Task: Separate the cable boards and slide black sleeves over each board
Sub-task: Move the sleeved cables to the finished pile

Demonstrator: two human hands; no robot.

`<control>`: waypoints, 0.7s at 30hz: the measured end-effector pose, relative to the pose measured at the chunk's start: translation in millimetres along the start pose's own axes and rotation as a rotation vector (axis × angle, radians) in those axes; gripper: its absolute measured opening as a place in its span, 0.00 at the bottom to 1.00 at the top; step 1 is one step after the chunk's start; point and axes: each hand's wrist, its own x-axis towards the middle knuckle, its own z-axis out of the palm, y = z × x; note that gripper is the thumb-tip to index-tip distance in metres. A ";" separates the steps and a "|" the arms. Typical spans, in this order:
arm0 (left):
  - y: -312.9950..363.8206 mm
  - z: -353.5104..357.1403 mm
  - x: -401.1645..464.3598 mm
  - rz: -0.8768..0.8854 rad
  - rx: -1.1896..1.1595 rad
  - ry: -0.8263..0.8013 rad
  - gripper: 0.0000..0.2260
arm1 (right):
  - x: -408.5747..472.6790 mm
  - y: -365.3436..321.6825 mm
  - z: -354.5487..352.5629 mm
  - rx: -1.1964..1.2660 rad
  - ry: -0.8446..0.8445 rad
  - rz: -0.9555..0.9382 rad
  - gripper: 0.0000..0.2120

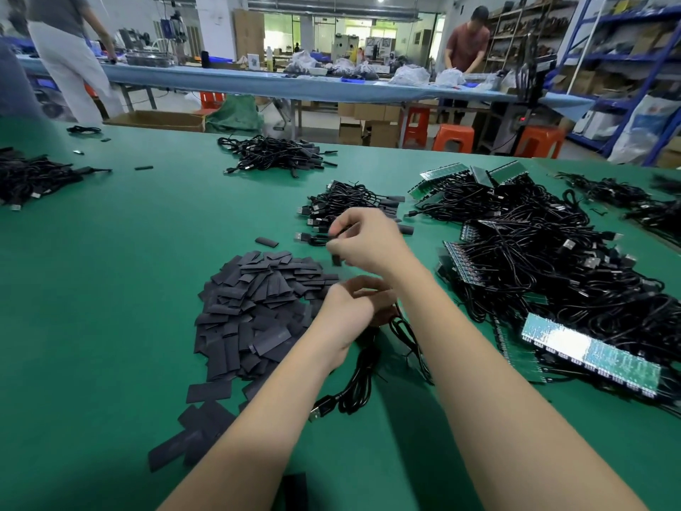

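Over the middle of the green table (110, 289), the person's right hand (365, 241) is raised with its fingers curled, pinching a small black sleeve (336, 260) that hangs just below the fingertips; the motion blur there keeps me from seeing whether a board is already inside it. Nearer to the person, the left hand (353, 307) is curled round the end of a black cable (361, 378), whose loops trail down across the table to a USB plug (317, 413) lying flat. Whatever sits at the gripped end of that cable is hidden by the fingers.

Just left of both hands lies the heap of flat black sleeves (254, 311), spilling toward the near edge, with a few loose ones lying apart. To the right is a big tangle of cables still joined to green board strips (552, 274), and one long strip (589, 355) lies nearest the right forearm, its surface glaring under the lights. Just beyond the right hand sits a small pile of cables (350, 204), some with black sleeves at their ends. Farther back there is another pile of cables (276, 154), and one more at the left edge (33, 177).

Past the table, two people stand at a long blue bench (258, 81), with orange stools (453, 138) and shelving (626, 49) behind.
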 end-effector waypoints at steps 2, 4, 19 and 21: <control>-0.1 -0.5 0.6 -0.012 -0.066 -0.006 0.04 | -7.3 9.4 -19.5 0.067 0.138 -0.032 0.07; 1.6 -0.4 1.1 -0.021 -0.131 -0.005 0.04 | -17.9 23.3 -35.0 0.128 0.258 -0.025 0.07; 5.8 -7.4 3.7 -0.093 -0.473 -0.104 0.04 | -65.1 70.0 -37.4 1.074 -0.137 0.236 0.15; 4.9 -5.9 2.9 -0.100 -0.469 -0.117 0.04 | -66.2 72.5 -36.5 1.092 -0.121 0.231 0.15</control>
